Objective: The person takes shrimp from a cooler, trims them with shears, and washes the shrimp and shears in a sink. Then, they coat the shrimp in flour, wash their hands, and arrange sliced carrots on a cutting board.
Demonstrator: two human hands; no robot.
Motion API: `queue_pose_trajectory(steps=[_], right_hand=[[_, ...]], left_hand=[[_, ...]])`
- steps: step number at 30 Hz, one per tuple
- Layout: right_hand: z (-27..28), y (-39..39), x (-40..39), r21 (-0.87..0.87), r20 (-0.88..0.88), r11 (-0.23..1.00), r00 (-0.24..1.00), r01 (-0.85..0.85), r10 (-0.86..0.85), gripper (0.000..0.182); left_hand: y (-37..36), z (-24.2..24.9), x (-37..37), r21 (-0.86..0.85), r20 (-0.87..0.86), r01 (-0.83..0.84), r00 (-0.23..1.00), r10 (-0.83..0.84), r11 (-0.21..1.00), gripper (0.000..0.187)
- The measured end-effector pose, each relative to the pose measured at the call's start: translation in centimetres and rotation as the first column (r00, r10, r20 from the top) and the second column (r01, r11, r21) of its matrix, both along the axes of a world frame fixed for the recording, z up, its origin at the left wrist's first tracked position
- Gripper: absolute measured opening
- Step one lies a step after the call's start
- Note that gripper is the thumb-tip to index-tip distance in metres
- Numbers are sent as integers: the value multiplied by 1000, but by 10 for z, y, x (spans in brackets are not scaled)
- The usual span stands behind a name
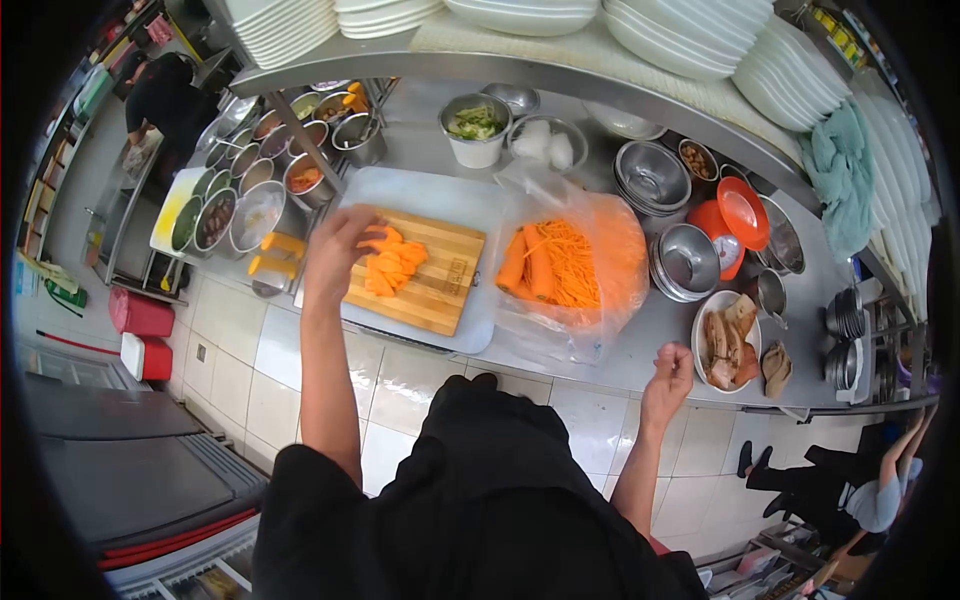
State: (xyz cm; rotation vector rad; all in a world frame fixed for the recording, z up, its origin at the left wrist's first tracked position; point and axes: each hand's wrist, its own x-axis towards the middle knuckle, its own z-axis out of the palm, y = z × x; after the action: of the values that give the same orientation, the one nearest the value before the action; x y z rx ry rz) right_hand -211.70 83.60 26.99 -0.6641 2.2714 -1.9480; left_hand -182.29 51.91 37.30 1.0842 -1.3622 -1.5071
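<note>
Sliced carrot [393, 264] lies in a small pile on a wooden cutting board [455, 285], which rests on a larger white board [484, 320]. My left hand [343, 245] hangs over the board's left edge beside the slices, fingers apart and curved, with nothing visible in them. To the right, a clear plastic bag [560, 345] holds shredded carrot [568, 270] and whole peeled carrots [527, 265]. My right hand [667, 383] is over the counter's front edge, left of a bowl of meat [728, 345]. Its fingers are curled together; anything between them is too small to make out.
Steel bowls [652, 175] and a red scale [718, 235] stand right of the bag. Containers of ingredients [258, 205] crowd the left side. A metal shelf [560, 75] with stacked plates crosses above. One person [165, 95] is at upper left, another [870, 500] at lower right.
</note>
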Motion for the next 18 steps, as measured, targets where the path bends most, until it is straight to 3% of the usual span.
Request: queue_pose_trajectory(steps=[2, 4, 9, 11, 18], right_hand=[[17, -19, 8, -58, -47, 998, 999, -25, 23, 10], [27, -31, 12, 62, -107, 994, 990, -85, 91, 9], [27, -55, 21, 52, -155, 987, 975, -155, 161, 8], [20, -59, 24, 43, -133, 974, 965, -222, 226, 8], [1, -50, 35, 19, -81, 946, 943, -323, 323, 9]], left_hand=[[12, -22, 31, 85, -21, -64, 998, 66, 994, 22], [34, -50, 52, 186, -84, -91, 991, 108, 978, 20], [102, -88, 60, 342, 120, -96, 991, 58, 935, 18], [121, -96, 57, 409, 238, -18, 967, -87, 912, 17], [155, -104, 40, 324, 330, 33, 933, -145, 946, 19]])
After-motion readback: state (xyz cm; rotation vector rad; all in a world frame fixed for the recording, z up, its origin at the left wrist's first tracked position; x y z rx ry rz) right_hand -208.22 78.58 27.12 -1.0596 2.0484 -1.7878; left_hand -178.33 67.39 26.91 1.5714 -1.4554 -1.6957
